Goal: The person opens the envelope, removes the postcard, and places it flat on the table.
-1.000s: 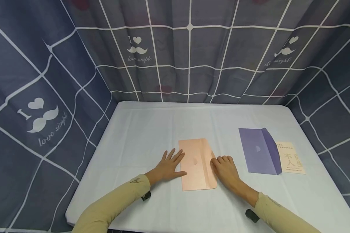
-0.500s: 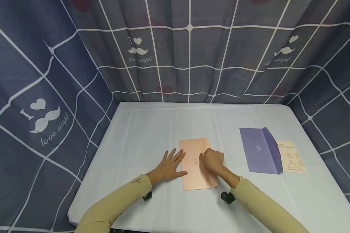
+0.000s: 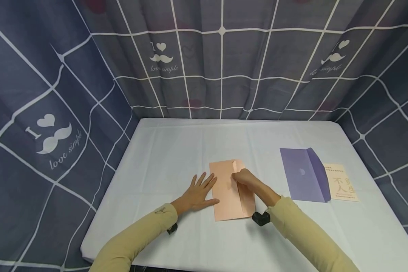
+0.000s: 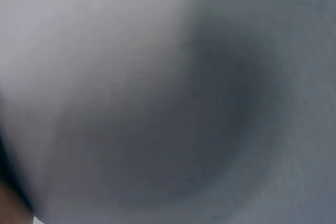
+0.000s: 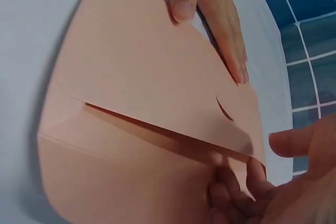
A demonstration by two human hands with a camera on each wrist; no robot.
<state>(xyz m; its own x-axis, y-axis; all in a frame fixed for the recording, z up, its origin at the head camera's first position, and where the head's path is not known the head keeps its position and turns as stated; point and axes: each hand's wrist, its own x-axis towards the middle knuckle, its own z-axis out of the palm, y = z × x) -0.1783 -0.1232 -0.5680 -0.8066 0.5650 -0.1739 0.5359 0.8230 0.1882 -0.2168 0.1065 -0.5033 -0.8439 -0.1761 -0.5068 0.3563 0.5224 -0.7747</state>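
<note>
A peach-coloured envelope (image 3: 224, 204) lies on the white table, its flap folded open to the right. My left hand (image 3: 198, 194) is spread flat at its left edge, thumb and fingertips resting on the paper. In the right wrist view, the curled fingers (image 5: 226, 184) of my right hand (image 3: 246, 177) reach into the opening, under the edge of the front panel, and the thumb stands above the panel. That panel edge is raised from the back, showing a dark slit. Only grey blur and a bit of skin show in the left wrist view.
To the right lies a purple envelope (image 3: 297, 181) with its flap open, partly over a cream printed card (image 3: 341, 183). A dark grid-patterned curtain (image 3: 204, 90) surrounds the table (image 3: 176, 143) at the back and both sides.
My right hand has gone from the flap's right edge leftward to the envelope's opening, and its fingers are now under the panel edge. The left hand has stayed in place.
</note>
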